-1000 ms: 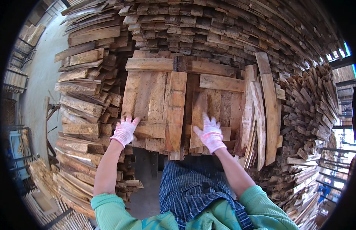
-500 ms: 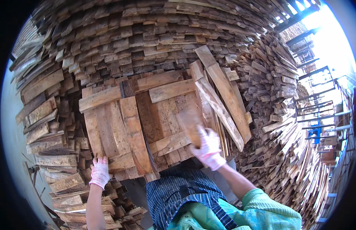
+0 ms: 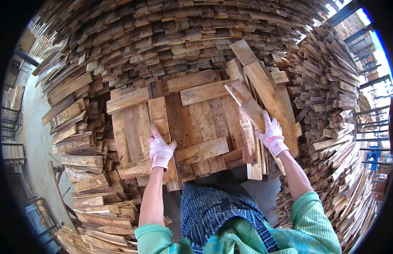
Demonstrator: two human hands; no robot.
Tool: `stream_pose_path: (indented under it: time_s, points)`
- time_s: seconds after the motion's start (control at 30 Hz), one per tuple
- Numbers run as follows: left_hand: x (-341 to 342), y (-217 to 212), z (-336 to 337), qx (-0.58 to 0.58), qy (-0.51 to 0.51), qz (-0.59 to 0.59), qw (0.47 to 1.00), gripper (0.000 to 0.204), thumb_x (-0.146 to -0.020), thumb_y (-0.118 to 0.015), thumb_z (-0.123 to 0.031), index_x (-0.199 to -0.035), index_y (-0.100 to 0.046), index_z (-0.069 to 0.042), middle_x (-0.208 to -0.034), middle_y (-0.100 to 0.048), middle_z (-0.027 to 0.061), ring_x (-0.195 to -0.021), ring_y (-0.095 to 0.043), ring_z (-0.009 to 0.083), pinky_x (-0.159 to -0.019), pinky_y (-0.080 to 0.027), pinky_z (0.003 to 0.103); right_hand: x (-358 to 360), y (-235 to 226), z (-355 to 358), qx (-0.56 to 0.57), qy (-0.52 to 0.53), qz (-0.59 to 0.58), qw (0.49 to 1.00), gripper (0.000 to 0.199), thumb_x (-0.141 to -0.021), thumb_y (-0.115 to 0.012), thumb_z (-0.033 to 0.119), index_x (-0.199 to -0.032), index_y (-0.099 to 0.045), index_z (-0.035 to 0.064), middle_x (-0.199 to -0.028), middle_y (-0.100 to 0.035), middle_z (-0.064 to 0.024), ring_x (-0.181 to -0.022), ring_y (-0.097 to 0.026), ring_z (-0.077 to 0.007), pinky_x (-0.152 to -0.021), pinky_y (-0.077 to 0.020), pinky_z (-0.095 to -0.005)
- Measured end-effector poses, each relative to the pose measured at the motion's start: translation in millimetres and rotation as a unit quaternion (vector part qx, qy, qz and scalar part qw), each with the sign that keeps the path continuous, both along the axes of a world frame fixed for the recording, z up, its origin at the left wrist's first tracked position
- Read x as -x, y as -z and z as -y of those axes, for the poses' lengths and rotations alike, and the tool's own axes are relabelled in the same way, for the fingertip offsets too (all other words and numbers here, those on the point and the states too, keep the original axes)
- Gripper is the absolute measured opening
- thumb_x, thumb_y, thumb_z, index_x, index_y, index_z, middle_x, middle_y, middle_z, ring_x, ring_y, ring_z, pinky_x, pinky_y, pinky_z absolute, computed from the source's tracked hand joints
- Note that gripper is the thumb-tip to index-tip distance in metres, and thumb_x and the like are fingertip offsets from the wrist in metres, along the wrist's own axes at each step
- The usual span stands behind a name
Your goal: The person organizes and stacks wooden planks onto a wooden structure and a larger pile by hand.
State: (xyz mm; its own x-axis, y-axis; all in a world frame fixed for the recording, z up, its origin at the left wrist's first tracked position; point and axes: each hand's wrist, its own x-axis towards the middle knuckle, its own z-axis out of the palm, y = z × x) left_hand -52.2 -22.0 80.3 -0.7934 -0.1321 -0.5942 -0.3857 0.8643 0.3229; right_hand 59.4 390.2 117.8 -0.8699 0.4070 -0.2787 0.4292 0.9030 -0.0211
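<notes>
Left hand (image 3: 161,151) flat on rough plank (image 3: 161,127); right hand (image 3: 270,136) grips slat (image 3: 247,103).

Two gloved hands show, the left hand (image 3: 161,151) and the right hand (image 3: 270,135). One wooden pallet (image 3: 192,127) stands before them. The stacked planks (image 3: 162,38) around are too many to count.
</notes>
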Motion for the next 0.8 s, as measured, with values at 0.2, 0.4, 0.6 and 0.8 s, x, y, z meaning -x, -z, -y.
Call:
stream_pose_path:
  time_s: [0.2,0.4,0.6,0.8]
  points:
    - [-6,14,12,-0.021,-0.05,-0.067,0.996,0.121,-0.075,-0.084,-0.037,-0.164,-0.004,-0.022,-0.147,-0.038,0.0348,-0.129,-0.053,0.0482,-0.104,-0.049,0.051,12,-59,90,0.176,-0.031,-0.116,0.977,0.107,-0.076,-0.083,0.026,-0.162,-0.021,0.0195,-0.114,-0.053,-0.0265,-0.102,-0.058,-0.0415,-0.089,-0.052,-0.0521]
    - [33,-1,41,0.006,-0.081,-0.038,0.996,0.121,-0.076,-0.086,-0.036,-0.164,-0.004,-0.025,-0.149,-0.038,0.0319,-0.13,-0.054,0.046,-0.104,-0.051,0.049,116,-43,223,0.335,0.012,0.042,0.941,0.104,-0.087,-0.067,0.057,-0.164,-0.01,0.0162,-0.14,-0.045,-0.0362,-0.125,-0.055,-0.0468,-0.106,-0.0465,-0.053]
    - [29,44,58,-0.075,-0.016,-0.162,0.984,0.103,-0.087,-0.07,-0.055,-0.163,-0.016,-0.012,-0.142,-0.042,0.0409,-0.125,-0.052,0.0541,-0.107,-0.043,0.054,153,46,307,0.198,0.089,0.014,0.976,0.1,-0.09,-0.06,0.062,-0.163,-0.012,0.0137,-0.133,-0.049,-0.0334,-0.113,-0.059,-0.048,-0.094,-0.0511,-0.0557]
    - [30,70,70,-0.126,-0.024,-0.207,0.97,0.083,-0.1,-0.053,-0.054,-0.161,-0.022,-0.009,-0.127,-0.051,0.039,-0.112,-0.057,0.0545,-0.096,-0.047,0.058,137,52,364,0.252,0.052,0.052,0.965,0.091,-0.095,-0.059,0.04,-0.164,-0.005,0.0166,-0.128,-0.047,-0.0359,-0.109,-0.059,-0.0526,-0.091,-0.0517,-0.0588]
